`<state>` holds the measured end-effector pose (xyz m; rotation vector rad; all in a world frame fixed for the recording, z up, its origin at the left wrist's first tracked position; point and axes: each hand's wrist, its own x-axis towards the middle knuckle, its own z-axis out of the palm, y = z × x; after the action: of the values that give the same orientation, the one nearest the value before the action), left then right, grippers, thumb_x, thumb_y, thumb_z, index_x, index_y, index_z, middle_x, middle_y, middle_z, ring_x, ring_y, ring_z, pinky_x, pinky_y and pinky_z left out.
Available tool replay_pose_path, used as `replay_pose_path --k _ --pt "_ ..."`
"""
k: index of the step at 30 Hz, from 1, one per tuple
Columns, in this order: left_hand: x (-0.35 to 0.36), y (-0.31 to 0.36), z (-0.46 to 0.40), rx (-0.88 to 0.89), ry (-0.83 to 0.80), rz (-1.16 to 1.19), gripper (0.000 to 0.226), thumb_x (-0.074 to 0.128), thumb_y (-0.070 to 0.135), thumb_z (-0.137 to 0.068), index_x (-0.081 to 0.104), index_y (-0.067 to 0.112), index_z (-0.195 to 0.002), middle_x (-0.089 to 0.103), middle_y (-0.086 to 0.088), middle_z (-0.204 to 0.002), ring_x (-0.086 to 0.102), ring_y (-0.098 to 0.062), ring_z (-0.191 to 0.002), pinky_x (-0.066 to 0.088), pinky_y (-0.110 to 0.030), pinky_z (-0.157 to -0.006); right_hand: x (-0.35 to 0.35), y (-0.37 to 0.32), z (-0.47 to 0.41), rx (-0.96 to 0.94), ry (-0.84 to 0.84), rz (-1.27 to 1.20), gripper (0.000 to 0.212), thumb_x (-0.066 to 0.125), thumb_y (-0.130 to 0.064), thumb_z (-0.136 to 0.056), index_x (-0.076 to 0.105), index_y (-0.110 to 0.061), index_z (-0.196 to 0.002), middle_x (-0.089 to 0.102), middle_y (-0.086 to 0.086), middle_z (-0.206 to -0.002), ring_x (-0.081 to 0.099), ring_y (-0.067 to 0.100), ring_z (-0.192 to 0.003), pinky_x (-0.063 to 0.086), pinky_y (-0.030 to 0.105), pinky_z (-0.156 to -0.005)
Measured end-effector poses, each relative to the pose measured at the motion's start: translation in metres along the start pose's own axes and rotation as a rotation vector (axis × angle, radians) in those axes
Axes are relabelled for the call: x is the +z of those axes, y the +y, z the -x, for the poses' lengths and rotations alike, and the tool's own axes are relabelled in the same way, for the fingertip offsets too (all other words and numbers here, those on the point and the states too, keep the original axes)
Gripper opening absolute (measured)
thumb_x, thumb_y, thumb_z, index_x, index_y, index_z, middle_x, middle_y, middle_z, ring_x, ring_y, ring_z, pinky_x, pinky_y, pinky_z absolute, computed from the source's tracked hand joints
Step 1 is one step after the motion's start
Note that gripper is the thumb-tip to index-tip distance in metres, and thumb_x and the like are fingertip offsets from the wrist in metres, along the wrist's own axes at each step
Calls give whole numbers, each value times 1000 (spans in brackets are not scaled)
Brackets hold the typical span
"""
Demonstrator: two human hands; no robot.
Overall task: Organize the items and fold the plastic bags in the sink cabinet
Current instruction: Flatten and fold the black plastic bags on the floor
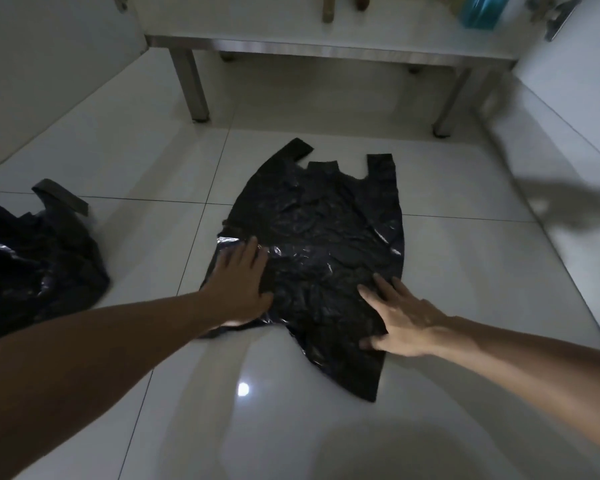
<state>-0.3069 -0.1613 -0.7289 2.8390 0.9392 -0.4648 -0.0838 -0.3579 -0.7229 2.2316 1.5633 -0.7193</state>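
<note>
At the far left a crumpled black plastic bag [39, 258] sits in a heap on the white tiled floor [146, 168], one handle loop sticking up from it, well apart from both hands. Next to the right, the left hand [239, 282] lies palm down on the near left corner of a second black plastic bag, the flattened bag [319, 244], which is spread on the floor in the middle of the view with its two handles pointing away toward the cabinet. The left fingers [253, 252] are straight and close together, pressing flat on the plastic and gripping nothing; the bag's left edge shows just beyond them. Further right, the right hand [406, 323] rests on the bag's near right part, its fingers [378, 289] spread and straight on the wrinkled surface, the thumb touching the plastic lower down, holding nothing. A narrow tail of the bag runs on toward the viewer below this hand. Behind, the cabinet base [326, 51] stands on metal legs, with a blue-green container [482, 12] at its right end.
</note>
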Motion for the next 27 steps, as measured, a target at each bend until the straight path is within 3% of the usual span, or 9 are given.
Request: replay_pose_path --k 3,7,11,13,15,18,21,24,27 --pt "17 2 13 60 -246 -37 103 38 71 -87 -18 13 -150 -27 -10 -157 -18 -28 -146 -2 -54 -117 1 10 -7 -10 -16 87 101 55 -70 -81 -10 -40 -152 -21 -4 -161 -7 29 -150 31 54 -112" --pt "21 -4 21 13 -235 -55 118 37 86 -73 -18 16 -151 -25 -11 -157 -16 -32 -146 -3 -52 -117 -26 22 -12 95 57 197 89 61 -38 -90 2 -31 -155 -17 6 -162 -3 37 -148 19 61 -114" --pt "19 -6 23 2 -250 18 136 -8 100 -42 -14 20 -152 -22 -8 -158 -13 -29 -147 0 -49 -119 -28 3 -6 8 153 46 81 58 -19 -89 11 -24 -155 -8 4 -163 1 30 -150 17 51 -119" --pt "21 -7 25 8 -229 -27 118 5 94 -63 -13 18 -152 -21 -10 -159 -11 -29 -148 3 -49 -120 -18 -11 -1 -79 95 -96 73 52 -26 -96 9 -29 -155 -8 -1 -164 2 25 -151 18 44 -121" --pt "21 -11 27 20 -225 -88 104 32 77 -83 -17 17 -151 -22 -11 -158 -13 -29 -147 1 -52 -119 -4 -16 3 -117 11 -43 84 57 -41 -94 0 -33 -155 -15 -3 -163 -4 26 -151 21 46 -119" --pt "15 -27 25 -22 -275 -122 117 46 79 -77 -21 17 -150 -25 -9 -157 -14 -29 -147 -1 -58 -116 -1 -1 5 -56 -66 48 109 71 -50 -82 -11 -37 -153 -24 -3 -161 -11 28 -150 22 54 -116" --pt "8 -34 25 -48 -283 -118 126 56 77 -72 -20 13 -150 -24 -11 -158 -15 -28 -147 -2 -58 -116 -10 15 10 11 -98 66 126 81 -45 -72 -15 -35 -153 -24 -1 -161 -10 29 -150 15 58 -117" --pt "13 -23 32 61 -218 -87 125 55 78 -72 -20 14 -150 -26 -10 -157 -16 -26 -147 -7 -50 -117 -8 14 16 -45 -54 39 126 82 -42 -71 -14 -32 -154 -19 -1 -162 -8 25 -150 13 52 -120" --pt "22 -18 39 106 -269 -97 129 56 78 -70 -26 17 -148 -30 -10 -155 -18 -28 -146 -8 -50 -116 0 8 19 -124 -39 68 128 82 -45 -70 -13 -31 -154 -16 0 -163 -5 25 -151 20 45 -119"
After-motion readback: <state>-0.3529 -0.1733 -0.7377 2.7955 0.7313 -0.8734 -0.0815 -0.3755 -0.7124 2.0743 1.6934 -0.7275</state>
